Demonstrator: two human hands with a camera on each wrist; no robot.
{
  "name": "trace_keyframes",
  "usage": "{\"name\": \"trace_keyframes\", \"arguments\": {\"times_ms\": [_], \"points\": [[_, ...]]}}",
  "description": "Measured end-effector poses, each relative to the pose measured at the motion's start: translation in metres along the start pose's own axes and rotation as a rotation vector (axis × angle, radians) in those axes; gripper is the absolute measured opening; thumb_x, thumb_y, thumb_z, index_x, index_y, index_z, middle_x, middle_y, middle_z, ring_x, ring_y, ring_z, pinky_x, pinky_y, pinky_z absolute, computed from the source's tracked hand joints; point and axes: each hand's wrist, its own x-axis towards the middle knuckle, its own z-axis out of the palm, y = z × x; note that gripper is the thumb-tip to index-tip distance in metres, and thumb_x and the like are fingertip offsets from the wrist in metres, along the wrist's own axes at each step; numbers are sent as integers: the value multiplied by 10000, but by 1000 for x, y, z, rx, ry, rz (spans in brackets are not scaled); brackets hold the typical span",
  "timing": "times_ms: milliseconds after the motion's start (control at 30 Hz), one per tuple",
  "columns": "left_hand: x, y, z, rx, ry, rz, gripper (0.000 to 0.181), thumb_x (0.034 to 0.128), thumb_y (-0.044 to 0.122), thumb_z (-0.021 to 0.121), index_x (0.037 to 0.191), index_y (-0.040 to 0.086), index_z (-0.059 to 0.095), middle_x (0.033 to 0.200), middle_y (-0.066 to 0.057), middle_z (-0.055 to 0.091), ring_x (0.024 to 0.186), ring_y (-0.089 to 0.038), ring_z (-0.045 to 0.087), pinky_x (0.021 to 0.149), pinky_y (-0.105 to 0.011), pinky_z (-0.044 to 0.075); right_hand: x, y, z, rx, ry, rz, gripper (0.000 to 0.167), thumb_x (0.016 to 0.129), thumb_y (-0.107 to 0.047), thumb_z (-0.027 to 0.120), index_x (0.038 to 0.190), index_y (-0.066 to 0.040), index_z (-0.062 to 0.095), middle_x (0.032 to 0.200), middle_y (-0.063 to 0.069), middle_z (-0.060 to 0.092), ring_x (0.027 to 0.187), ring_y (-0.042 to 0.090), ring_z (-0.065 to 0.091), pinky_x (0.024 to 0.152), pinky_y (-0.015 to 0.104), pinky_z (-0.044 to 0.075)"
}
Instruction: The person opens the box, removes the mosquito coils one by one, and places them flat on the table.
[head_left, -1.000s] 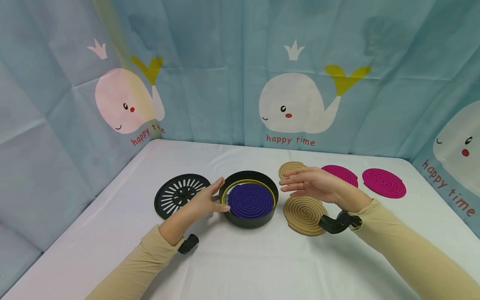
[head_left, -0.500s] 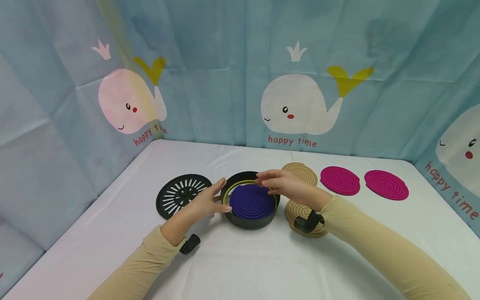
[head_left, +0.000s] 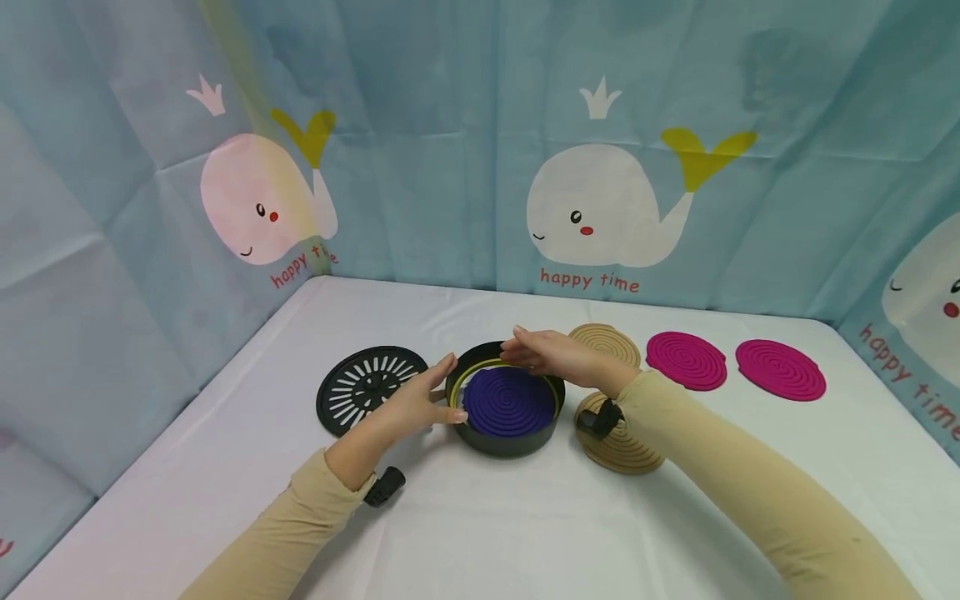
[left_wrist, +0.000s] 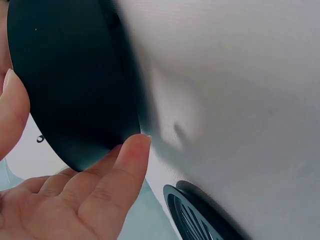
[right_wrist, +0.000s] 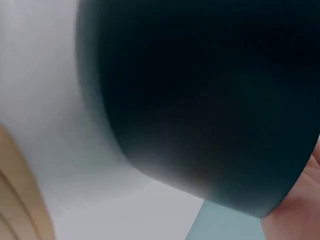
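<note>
A round black mosquito-coil holder stands on the table with a yellow ring inside its wall. In it lies a dark blue mosquito coil. My left hand grips the holder's left side, thumb at the front rim and fingers behind. In the left wrist view the fingers lie against its dark outer wall. My right hand reaches over the far right rim, fingers pointing left above the back of the blue coil. Whether these fingertips touch anything is hidden. In the right wrist view the holder's wall covers most of that hand.
The slotted black lid lies left of the holder. Two tan coils, one farther back and one nearer, lie to the right, partly under the right arm. Two pink coils lie at the far right. A whale-print curtain hangs behind.
My right hand has moved left, from above the tan coils to over the holder's far right rim. The left hand stays on the holder's left side.
</note>
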Motion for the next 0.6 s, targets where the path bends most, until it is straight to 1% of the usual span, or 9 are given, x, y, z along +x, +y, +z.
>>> {"name": "trace_keyframes", "arguments": {"times_ms": [200, 367, 500, 600], "points": [[1, 1, 0, 9, -1, 1, 930, 861, 19, 723, 1557, 28, 106, 1598, -155, 158, 1386, -429, 291, 1051, -508, 389, 5, -6, 0, -60, -1, 55, 657, 1066, -433, 194, 1433, 73, 397, 1432, 242, 455, 1354, 355, 399, 1110, 512, 310], [1, 0, -1, 15, -9, 2, 933, 865, 31, 722, 1558, 29, 96, 1599, -154, 150, 1389, -423, 288, 1065, -500, 375, 8, -9, 4, -89, 7, 114, 671, 1064, -448, 193, 1429, 77, 397, 1438, 246, 446, 1362, 352, 386, 1118, 514, 293], [0, 0, -1, 13, -12, 5, 937, 864, 33, 724, 1558, 30, 96, 1599, -156, 149, 1390, -425, 284, 1070, -507, 365, 10, -10, 6, -94, 19, 139, 666, 1065, -443, 211, 1420, 88, 398, 1433, 253, 448, 1362, 355, 386, 1122, 528, 277], [1, 0, 0, 10, -9, 2, 931, 865, 26, 719, 1557, 28, 97, 1599, -157, 147, 1390, -424, 284, 1074, -507, 360, 10, -10, 6, -101, 25, 145, 660, 1065, -441, 215, 1420, 84, 402, 1424, 254, 458, 1351, 359, 401, 1112, 536, 292]]}}
